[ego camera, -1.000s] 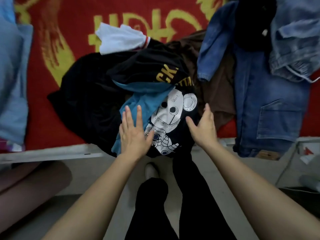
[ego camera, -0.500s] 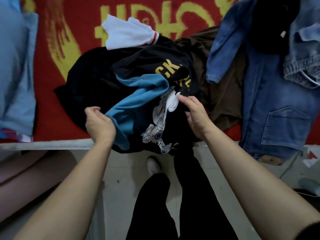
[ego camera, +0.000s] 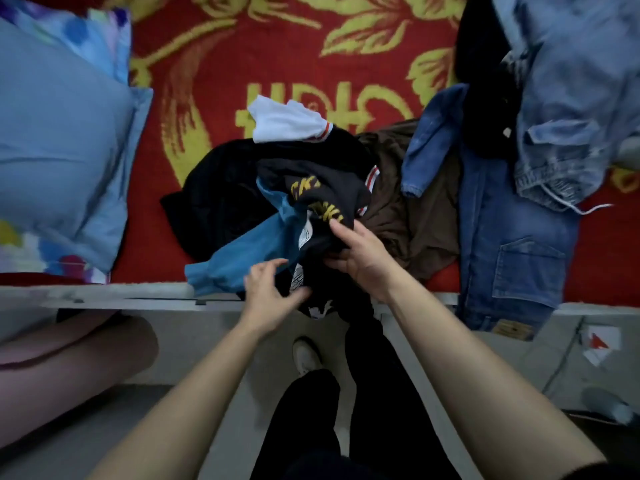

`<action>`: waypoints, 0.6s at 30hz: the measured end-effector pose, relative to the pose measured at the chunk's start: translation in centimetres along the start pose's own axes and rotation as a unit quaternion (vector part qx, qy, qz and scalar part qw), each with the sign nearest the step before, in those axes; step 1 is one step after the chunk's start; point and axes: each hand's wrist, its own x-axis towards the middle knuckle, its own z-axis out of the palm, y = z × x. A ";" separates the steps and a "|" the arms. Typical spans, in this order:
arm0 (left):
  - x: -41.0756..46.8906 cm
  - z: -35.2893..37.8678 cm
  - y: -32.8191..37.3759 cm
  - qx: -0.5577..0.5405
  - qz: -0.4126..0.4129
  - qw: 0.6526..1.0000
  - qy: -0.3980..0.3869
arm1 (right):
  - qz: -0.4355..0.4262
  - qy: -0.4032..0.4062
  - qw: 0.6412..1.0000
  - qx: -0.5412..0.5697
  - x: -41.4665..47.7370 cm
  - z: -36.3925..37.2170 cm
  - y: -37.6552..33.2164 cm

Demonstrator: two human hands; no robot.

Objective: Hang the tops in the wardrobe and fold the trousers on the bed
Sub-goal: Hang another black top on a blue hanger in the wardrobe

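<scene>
my right hand (ego camera: 360, 254) pinches a fold of the black top (ego camera: 322, 188), with fingers and thumb curled into the cloth just under the yellow letters. my left hand (ego camera: 273, 292) is half open with loose fingers, at the blue sleeve (ego camera: 242, 261), and i see nothing held in it. the top lies on the pile at the near edge of the bed (ego camera: 121, 299) and partly hangs over it.

i judge the task is near its start: no top is on a hanger, the wardrobe is not in view, and nothing looks folded. the brown top (ego camera: 415, 216) and a white cloth (ego camera: 284, 123) touch the black one. the jeans (ego camera: 512, 258) lie flat to the right with the waistband over the edge. paler jeans (ego camera: 571, 98) are crumpled beyond them.

for room, the red cover (ego camera: 214, 64) shows behind the pile, which i think is good for folding. the pillow (ego camera: 62, 150) closes the left side. my legs stand close to the bed, so i would lift the top up and not drag it.
</scene>
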 end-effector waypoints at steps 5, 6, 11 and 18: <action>-3.1 -2.8 4.1 -0.159 0.025 0.987 0.018 | -0.084 -0.028 0.991 -0.097 -7.4 4.5 -3.7; -4.0 -4.6 5.0 -0.202 0.025 0.978 0.037 | -0.113 -0.001 0.985 -0.130 -8.6 5.1 -4.6; -8.9 -16.4 10.1 -0.362 0.095 0.926 0.050 | -0.203 0.080 0.939 -0.266 -13.9 7.2 -7.5; -18.6 -27.9 17.2 -0.483 0.207 0.851 0.028 | -0.370 0.044 0.754 -0.541 -19.0 11.4 -6.5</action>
